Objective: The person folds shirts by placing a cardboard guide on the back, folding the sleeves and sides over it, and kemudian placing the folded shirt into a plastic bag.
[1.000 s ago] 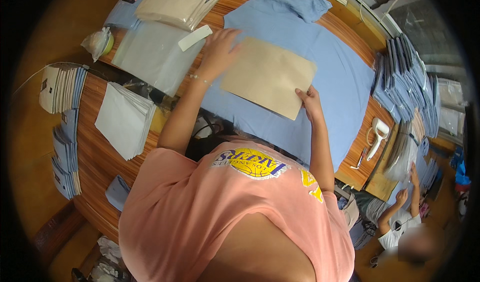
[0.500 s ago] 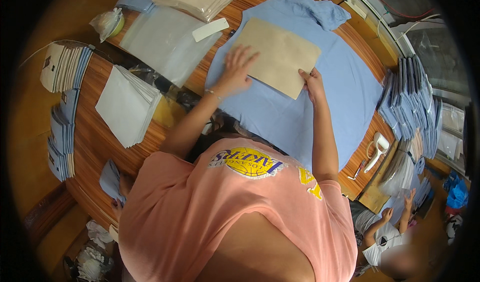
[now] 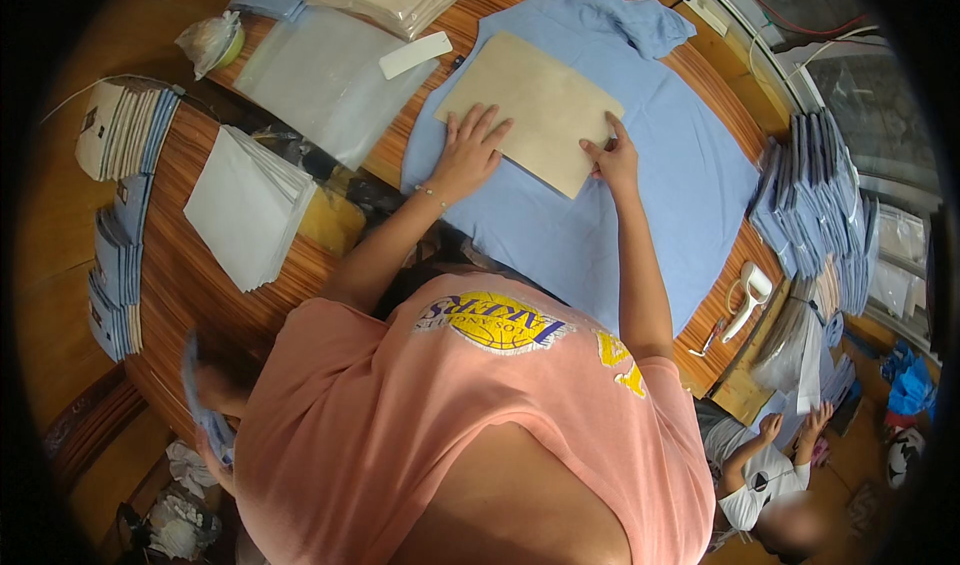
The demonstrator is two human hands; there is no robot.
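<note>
A tan rectangular sheet of cardboard point(image 3: 535, 100) lies on a light blue garment point(image 3: 660, 185) spread over the table. My left hand point(image 3: 468, 155) rests at the sheet's lower left edge, fingers stretched out and touching it. At the right edge is my right hand point(image 3: 613, 155), with thumb and forefinger apart against the sheet; its other fingers are partly hidden. A bunched part of the garment point(image 3: 650, 27) lies beyond the sheet's far edge.
On the left are a stack of white sheets point(image 3: 245, 210), clear plastic bags point(image 3: 325, 85) and folded garments point(image 3: 120, 255). A white handheld tool point(image 3: 750, 300) and more folded garments point(image 3: 810, 195) are on the right. Other people work nearby, lower left and lower right.
The cardboard has shifted slightly left on the garment. My right hand has moved left with it, its thumb and forefinger spreading from a grip on the sheet's edge. My left hand stays beside it.
</note>
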